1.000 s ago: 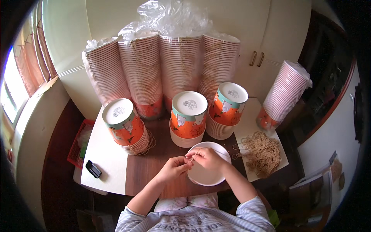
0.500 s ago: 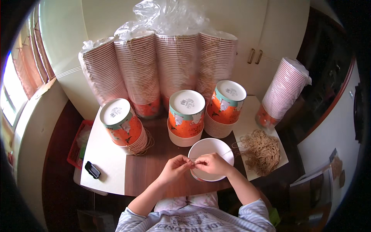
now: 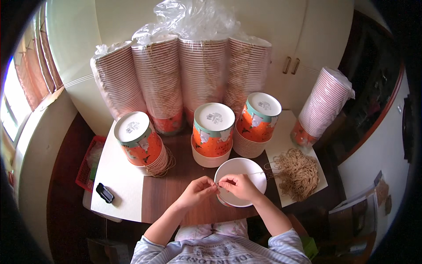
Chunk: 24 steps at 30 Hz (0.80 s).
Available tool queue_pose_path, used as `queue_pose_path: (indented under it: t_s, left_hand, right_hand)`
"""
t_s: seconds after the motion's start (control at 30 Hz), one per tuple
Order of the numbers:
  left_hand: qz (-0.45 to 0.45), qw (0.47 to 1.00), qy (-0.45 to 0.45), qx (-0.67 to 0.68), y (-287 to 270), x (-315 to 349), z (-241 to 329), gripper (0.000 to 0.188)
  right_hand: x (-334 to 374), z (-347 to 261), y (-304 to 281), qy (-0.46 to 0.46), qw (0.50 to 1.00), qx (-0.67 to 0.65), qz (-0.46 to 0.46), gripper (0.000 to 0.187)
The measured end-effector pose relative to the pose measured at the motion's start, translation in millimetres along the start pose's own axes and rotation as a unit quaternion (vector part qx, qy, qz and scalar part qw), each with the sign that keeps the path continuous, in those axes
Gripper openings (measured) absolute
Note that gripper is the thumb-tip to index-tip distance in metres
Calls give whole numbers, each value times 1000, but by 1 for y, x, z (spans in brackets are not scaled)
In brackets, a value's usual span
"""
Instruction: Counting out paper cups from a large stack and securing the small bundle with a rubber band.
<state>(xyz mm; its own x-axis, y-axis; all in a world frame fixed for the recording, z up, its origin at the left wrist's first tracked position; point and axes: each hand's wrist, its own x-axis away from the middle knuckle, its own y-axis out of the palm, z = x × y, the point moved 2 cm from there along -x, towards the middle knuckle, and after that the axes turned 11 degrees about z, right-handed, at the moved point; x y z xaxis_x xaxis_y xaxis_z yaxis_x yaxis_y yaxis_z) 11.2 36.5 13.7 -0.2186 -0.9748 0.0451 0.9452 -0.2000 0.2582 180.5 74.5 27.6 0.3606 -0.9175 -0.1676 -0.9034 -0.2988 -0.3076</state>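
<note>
Found striped sleeves nearest, with bare forearms reaching over the brown table. Noted left hand with thumb and forefinger pinched together, just beside the right hand, likewise pinching thin string (detail at the fingertips too small to tell). Traced this string rightward across the mouth of an open white tub, upright directly beneath the right hand. Recorded a black case well to the left, and a tangled tan bundle of string right of the tub. Counted, farther back, three short stacks of upside-down orange tubs. Logged, behind these, four tall stacks wrapped in clear plastic, plus a fifth stack apart to the right. Saw a pale cupboard at the back.
</note>
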Motion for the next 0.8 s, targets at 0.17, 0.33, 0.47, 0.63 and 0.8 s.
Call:
queue_pose_path:
  t_s: [0.17, 0.33, 0.47, 0.63, 0.8]
  left_hand:
    - [31, 999, -30, 13, -9, -4, -9, 11]
    - [24, 994, -49, 94, -17, -9, -20, 10]
    - [6, 997, -27, 67, -14, -9, -15, 8]
    - [30, 991, 27, -126, -10, -2, 0, 13]
    - [40, 944, 110, -307, 0, 3, 16, 26]
  right_hand:
    - [7, -20, -6, -17, 997, 61, 53, 11]
    - [32, -41, 4, -277, 937, 176, 116, 5]
    - [54, -37, 19, -323, 889, 321, 46, 10]
    - [39, -35, 13, -301, 906, 293, 53, 22]
    - [14, -28, 12, -238, 941, 237, 36, 36]
